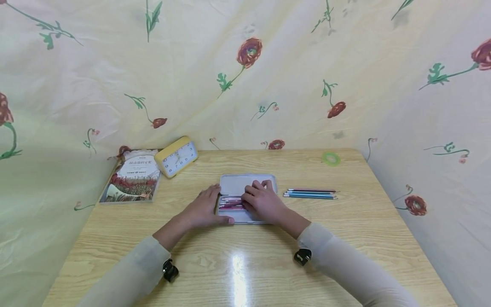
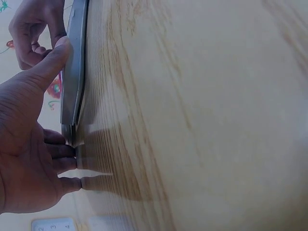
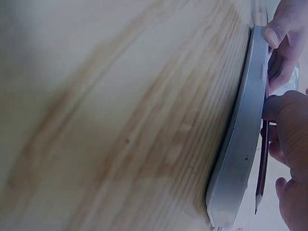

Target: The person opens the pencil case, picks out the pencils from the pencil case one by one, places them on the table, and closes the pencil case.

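Observation:
A white pencil case (image 1: pixel 238 218) lies open on the table, its lid (image 1: pixel 232 184) folded back away from me. Several pink and maroon pencils (image 1: pixel 230 207) sit inside. My left hand (image 1: pixel 205 209) spans the left end of the case, thumb (image 2: pixel 58 50) on its front edge and fingertips at the left side, resting on the table. Over the right half, my right hand (image 1: pixel 264 204) pinches a dark maroon pencil (image 3: pixel 263 166). Its sharpened tip sticks out past the fingers in the right wrist view. The hand hides the right part of the tray.
Right of the case lie several pencils (image 1: pixel 310 194), blue and dark red, side by side. A green ring of tape (image 1: pixel 331 159) is at the back right. At the back left are a yellow clock (image 1: pixel 178 157) and a book (image 1: pixel 134 177). A flowered cloth (image 1: pixel 184 64) hangs behind.

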`<state>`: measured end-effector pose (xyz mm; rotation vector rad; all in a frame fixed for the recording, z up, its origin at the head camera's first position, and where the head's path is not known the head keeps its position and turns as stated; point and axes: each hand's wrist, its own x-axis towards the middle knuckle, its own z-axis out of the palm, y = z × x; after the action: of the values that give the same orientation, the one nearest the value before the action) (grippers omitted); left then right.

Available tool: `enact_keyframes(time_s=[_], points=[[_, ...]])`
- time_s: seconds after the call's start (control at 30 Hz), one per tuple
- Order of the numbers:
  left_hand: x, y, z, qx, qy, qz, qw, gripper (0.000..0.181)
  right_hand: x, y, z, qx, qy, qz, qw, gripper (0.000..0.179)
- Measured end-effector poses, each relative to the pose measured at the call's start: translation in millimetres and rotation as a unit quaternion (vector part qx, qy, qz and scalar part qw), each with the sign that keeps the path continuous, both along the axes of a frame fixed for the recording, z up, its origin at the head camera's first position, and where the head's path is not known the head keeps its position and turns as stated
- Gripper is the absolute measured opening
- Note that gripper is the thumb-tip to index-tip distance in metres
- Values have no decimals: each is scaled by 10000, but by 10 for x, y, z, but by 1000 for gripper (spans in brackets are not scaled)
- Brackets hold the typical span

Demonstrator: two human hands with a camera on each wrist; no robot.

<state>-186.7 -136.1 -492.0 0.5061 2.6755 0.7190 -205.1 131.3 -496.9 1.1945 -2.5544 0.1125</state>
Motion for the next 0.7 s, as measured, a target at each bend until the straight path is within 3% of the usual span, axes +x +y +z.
enact_keyframes(time_s=[0.27, 0.7], points=[[1, 3, 15, 2, -16, 31, 10000, 134, 28, 17, 46, 38, -184, -124, 9997, 12], [21, 11, 45, 32, -18, 3, 10000, 134, 21, 270, 148, -385, -290, -245, 9985, 10]])
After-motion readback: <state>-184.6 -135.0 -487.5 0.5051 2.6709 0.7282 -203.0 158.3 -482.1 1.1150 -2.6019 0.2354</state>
